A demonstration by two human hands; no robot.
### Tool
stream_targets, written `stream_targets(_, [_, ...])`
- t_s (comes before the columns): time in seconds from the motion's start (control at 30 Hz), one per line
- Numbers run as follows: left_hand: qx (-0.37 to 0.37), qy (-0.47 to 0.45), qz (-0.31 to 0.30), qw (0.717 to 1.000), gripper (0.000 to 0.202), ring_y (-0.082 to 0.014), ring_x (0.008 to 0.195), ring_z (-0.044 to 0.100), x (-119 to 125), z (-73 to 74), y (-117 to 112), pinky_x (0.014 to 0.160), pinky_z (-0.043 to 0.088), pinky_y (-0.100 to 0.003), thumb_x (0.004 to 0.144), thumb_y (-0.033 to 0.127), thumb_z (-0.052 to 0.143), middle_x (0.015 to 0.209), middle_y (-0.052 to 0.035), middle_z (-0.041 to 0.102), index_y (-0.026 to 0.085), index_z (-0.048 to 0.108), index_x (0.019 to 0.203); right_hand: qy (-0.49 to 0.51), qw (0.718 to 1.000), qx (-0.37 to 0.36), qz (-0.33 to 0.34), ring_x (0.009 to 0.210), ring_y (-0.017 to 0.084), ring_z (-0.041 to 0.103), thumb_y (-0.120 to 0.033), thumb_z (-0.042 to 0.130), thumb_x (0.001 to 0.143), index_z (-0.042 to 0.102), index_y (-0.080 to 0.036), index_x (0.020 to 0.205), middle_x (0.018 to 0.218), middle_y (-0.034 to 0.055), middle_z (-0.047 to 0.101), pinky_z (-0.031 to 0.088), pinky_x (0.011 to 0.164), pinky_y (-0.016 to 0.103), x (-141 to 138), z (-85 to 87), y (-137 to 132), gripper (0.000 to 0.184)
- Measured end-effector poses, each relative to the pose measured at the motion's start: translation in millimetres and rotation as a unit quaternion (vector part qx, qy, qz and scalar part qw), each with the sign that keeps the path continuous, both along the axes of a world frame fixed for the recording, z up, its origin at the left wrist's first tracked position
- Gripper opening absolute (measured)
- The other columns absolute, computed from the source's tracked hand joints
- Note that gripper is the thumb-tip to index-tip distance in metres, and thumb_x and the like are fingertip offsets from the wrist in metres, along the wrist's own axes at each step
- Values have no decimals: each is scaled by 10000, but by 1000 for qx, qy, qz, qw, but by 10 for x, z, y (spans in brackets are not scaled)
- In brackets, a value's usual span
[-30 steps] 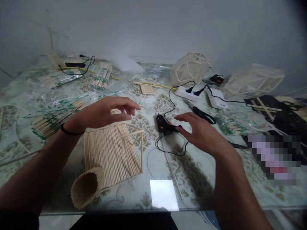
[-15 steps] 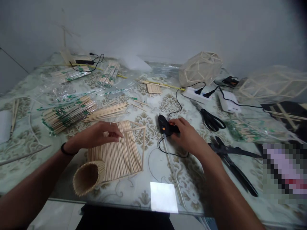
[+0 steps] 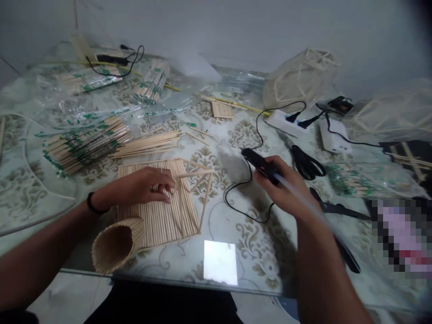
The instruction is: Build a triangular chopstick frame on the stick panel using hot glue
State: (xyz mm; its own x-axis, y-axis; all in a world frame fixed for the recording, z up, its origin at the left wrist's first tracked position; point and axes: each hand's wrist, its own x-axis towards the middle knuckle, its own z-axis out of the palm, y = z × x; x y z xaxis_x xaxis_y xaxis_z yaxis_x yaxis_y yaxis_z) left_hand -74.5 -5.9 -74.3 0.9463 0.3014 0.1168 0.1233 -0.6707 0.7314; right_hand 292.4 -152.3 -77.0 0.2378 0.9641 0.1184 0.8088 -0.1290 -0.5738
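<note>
In my right hand (image 3: 281,184) is a black hot glue gun (image 3: 261,165), raised off the table, with its nozzle end pointing to the upper left. A long translucent glue stick (image 3: 300,195) runs out of its rear over my wrist. My left hand (image 3: 153,185) is over a flat mat of wooden sticks (image 3: 158,225), fingers curled. Its fingertips close at the left end of a thin frame of wooden sticks (image 3: 206,198) standing at the mat's right side. A round stick-walled cup (image 3: 116,247) lies tipped at the mat's front left corner.
Loose sticks (image 3: 148,144) and a bagged stick bundle (image 3: 87,144) lie behind the mat. The gun's black cord leads to a white power strip (image 3: 286,123). Scissors (image 3: 305,162) and black-handled cutters (image 3: 344,209) lie at right. Geometric stick frames (image 3: 303,78) stand behind.
My right hand has lifted the glue gun from the table and tilted it, swinging the glue stick to the right. My left hand stays by the frame. The whole view has shifted slightly.
</note>
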Motion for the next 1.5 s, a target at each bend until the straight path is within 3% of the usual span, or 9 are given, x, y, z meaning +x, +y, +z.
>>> stream_targets(0.07, [6,-2,-2,1000,177,-132,768,706,5,-14,1,738,543,-231,982,323,700,933,-75,782,159,767,971,22,999,-31,18,589,173,527,-476,613,951,569,-247,879,663,-29,578,426,575,296,-31,78,-56,243])
stream_targets(0.17, [10,-4,-6,1000,180,-138,784,716,0,-41,9,747,546,-238,972,295,715,979,-98,785,154,779,1064,70,989,-61,116,589,162,517,-519,610,978,554,-244,802,665,-26,546,410,545,288,-193,164,-89,331])
stream_targets(0.3, [6,-19,-4,1000,183,-143,801,727,-8,-94,16,759,553,-239,933,267,762,1000,-101,784,169,790,1086,120,961,-59,241,689,168,590,-402,693,965,605,-230,823,789,9,617,475,621,288,-525,169,-67,240])
stream_targets(0.4, [12,-23,-1,1000,157,-149,803,729,0,-119,9,763,553,-247,944,261,743,979,-94,784,178,797,1066,103,952,-54,282,744,187,617,-332,681,982,614,-237,854,817,25,641,505,675,310,-698,105,-52,173])
stream_targets(0.63, [10,-6,8,1000,156,-135,790,713,11,-125,-9,736,518,-219,929,258,755,950,-65,773,182,791,1061,42,947,-1,317,836,234,612,-265,669,968,528,-253,900,880,49,643,499,747,374,-810,-48,-47,158])
stream_targets(0.83, [24,-18,12,999,115,-120,753,694,25,-128,-20,722,490,-212,897,237,791,880,-29,750,197,794,1004,18,948,0,318,810,237,594,-256,671,952,485,-258,889,846,37,625,485,748,380,-878,-96,-20,197])
stream_targets(1.07, [27,-19,12,999,75,-116,742,668,35,-141,-33,712,458,-213,900,239,800,853,-17,732,188,774,947,0,947,-9,322,959,301,676,-287,680,949,605,-262,981,985,84,720,522,842,435,-867,-109,-22,85])
stream_targets(1.3, [4,0,6,1000,100,-122,761,664,39,-182,-36,740,462,-234,911,217,773,911,-27,743,178,777,1002,-8,949,-19,314,700,241,575,-349,614,1007,487,-276,840,733,17,574,469,673,384,-930,-51,-30,222])
stream_targets(1.5, [7,-14,8,1000,99,-127,753,670,35,-190,-42,736,473,-234,892,201,786,912,-30,750,186,779,989,-7,948,-41,315,747,250,594,-330,624,991,492,-275,883,793,28,586,467,693,390,-890,-69,-42,180])
